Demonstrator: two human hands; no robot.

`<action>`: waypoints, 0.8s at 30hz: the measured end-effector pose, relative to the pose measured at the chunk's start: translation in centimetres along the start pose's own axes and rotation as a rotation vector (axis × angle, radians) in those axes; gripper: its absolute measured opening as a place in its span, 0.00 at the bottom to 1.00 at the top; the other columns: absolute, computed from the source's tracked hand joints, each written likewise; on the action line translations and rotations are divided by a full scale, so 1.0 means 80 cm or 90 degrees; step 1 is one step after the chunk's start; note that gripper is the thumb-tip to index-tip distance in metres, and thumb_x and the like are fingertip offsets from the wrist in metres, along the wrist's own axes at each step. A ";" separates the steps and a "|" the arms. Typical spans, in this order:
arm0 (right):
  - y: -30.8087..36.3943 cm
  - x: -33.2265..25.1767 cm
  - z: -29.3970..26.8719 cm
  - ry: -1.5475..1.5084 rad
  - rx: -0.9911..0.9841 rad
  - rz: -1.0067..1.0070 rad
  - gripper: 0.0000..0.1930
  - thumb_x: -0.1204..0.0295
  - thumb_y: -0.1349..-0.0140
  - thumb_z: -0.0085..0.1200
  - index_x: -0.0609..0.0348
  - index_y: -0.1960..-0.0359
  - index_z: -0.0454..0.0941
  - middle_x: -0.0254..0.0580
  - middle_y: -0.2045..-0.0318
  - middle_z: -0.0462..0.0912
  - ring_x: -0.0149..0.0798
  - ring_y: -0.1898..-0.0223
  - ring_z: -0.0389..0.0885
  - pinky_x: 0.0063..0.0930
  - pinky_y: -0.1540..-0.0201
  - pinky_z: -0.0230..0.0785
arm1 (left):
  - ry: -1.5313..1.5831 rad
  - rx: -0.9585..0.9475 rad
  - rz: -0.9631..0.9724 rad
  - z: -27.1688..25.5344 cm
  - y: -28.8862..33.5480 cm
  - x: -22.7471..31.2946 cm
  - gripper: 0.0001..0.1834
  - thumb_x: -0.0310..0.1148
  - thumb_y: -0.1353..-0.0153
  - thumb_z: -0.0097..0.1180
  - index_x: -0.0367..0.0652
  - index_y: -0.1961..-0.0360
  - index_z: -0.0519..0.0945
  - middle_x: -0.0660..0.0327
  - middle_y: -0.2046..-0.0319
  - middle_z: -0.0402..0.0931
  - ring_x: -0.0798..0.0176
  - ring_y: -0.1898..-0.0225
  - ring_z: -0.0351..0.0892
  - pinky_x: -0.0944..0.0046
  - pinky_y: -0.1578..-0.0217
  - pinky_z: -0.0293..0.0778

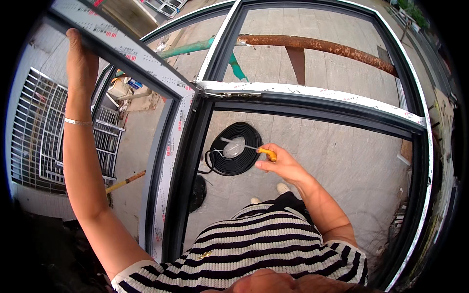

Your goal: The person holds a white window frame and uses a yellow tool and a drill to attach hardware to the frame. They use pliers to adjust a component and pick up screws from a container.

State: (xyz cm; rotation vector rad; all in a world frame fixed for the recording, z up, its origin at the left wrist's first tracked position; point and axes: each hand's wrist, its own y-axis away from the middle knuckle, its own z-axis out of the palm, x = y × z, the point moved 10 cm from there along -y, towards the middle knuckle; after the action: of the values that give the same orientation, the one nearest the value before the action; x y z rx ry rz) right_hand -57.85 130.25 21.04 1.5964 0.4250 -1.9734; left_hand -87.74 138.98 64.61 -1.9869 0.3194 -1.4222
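Note:
My left hand (82, 66) grips the outer edge of a swung-out window sash (132, 51), the thumb along its edge and the other fingers partly hidden. The sash is dark, with white printed protective film, and meets the large window frame (312, 94) at a corner beside a metal hinge strip (234, 96). In front of my body my right hand (286, 166) is closed round the yellow handle of a screwdriver (266, 153). Its thin metal shaft points left, above a coil of black rubber strip (251, 163) lying on the paving.
Behind the frame runs a rusty pipe (322, 45), joined to a green pipe (188, 48). White metal grilles (41, 132) stand at the left. A yellow pole (126, 181) lies near the sash, and a black round object (198, 193) sits below the coil.

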 end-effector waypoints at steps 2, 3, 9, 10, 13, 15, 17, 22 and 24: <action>-0.013 0.018 0.011 -0.259 -0.013 0.057 0.19 0.59 0.32 0.50 0.62 0.50 0.70 0.31 0.72 0.71 0.26 0.72 0.69 0.22 0.67 0.66 | 0.083 -0.032 0.001 -0.004 -0.017 -0.007 0.37 0.61 0.33 0.38 0.37 0.38 0.64 0.53 0.38 0.67 0.53 0.40 0.68 0.55 0.36 0.61; -0.018 0.025 0.018 -0.386 -0.018 0.087 0.18 0.60 0.31 0.49 0.62 0.50 0.70 0.32 0.73 0.71 0.27 0.71 0.69 0.23 0.66 0.67 | 0.142 -0.073 -0.007 0.024 -0.006 -0.001 0.39 0.63 0.34 0.38 0.37 0.39 0.65 0.50 0.41 0.69 0.48 0.42 0.70 0.53 0.36 0.63; -0.057 -0.025 0.002 -0.046 0.136 -0.110 0.12 0.72 0.30 0.42 0.62 0.48 0.68 0.39 0.72 0.74 0.29 0.77 0.74 0.24 0.72 0.71 | 0.101 0.075 0.001 0.021 -0.014 -0.011 0.35 0.59 0.33 0.32 0.37 0.45 0.69 0.46 0.54 0.75 0.46 0.52 0.77 0.44 0.44 0.71; -0.056 -0.049 0.002 0.031 0.159 -0.148 0.13 0.73 0.31 0.44 0.62 0.47 0.68 0.42 0.71 0.75 0.32 0.76 0.76 0.26 0.71 0.71 | 0.086 0.087 0.010 0.024 -0.014 -0.009 0.33 0.56 0.32 0.31 0.35 0.44 0.68 0.45 0.54 0.75 0.46 0.53 0.77 0.42 0.44 0.71; -0.061 -0.083 -0.002 0.153 0.237 -0.257 0.13 0.77 0.33 0.46 0.61 0.48 0.68 0.49 0.67 0.81 0.40 0.69 0.80 0.30 0.63 0.72 | 0.076 0.082 0.032 0.016 -0.021 -0.013 0.29 0.47 0.34 0.32 0.34 0.46 0.70 0.45 0.57 0.75 0.47 0.56 0.78 0.42 0.47 0.73; -0.066 -0.092 -0.001 0.091 0.254 -0.242 0.12 0.76 0.33 0.46 0.61 0.48 0.69 0.51 0.65 0.82 0.41 0.66 0.81 0.31 0.60 0.72 | 0.062 0.073 0.048 0.014 -0.025 -0.012 0.28 0.47 0.34 0.32 0.33 0.47 0.70 0.45 0.58 0.76 0.47 0.57 0.78 0.43 0.48 0.74; -0.079 -0.093 0.001 0.059 0.268 -0.286 0.09 0.77 0.33 0.46 0.61 0.52 0.71 0.39 0.69 0.82 0.22 0.78 0.69 0.18 0.76 0.64 | 0.064 0.086 0.049 0.016 -0.024 -0.013 0.28 0.46 0.35 0.32 0.33 0.47 0.70 0.45 0.58 0.75 0.47 0.57 0.77 0.43 0.48 0.73; -0.104 -0.088 0.013 0.011 0.260 -0.274 0.07 0.77 0.33 0.46 0.60 0.54 0.71 0.39 0.69 0.82 0.23 0.75 0.70 0.19 0.73 0.65 | 0.079 0.046 0.045 0.016 -0.025 -0.007 0.28 0.46 0.36 0.33 0.33 0.48 0.70 0.44 0.57 0.74 0.46 0.55 0.76 0.43 0.47 0.71; -0.112 -0.085 -0.003 0.030 0.283 -0.261 0.07 0.77 0.33 0.46 0.60 0.55 0.71 0.39 0.69 0.82 0.23 0.76 0.70 0.19 0.73 0.65 | 0.097 0.012 0.040 0.020 -0.045 -0.035 0.29 0.48 0.35 0.31 0.33 0.50 0.71 0.44 0.58 0.76 0.47 0.55 0.77 0.45 0.48 0.73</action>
State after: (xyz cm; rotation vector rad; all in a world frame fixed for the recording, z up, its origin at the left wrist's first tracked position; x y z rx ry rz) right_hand -62.14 139.03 26.62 1.9501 0.3713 -2.4739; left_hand -87.97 143.81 64.47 -1.8419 0.4313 -1.5334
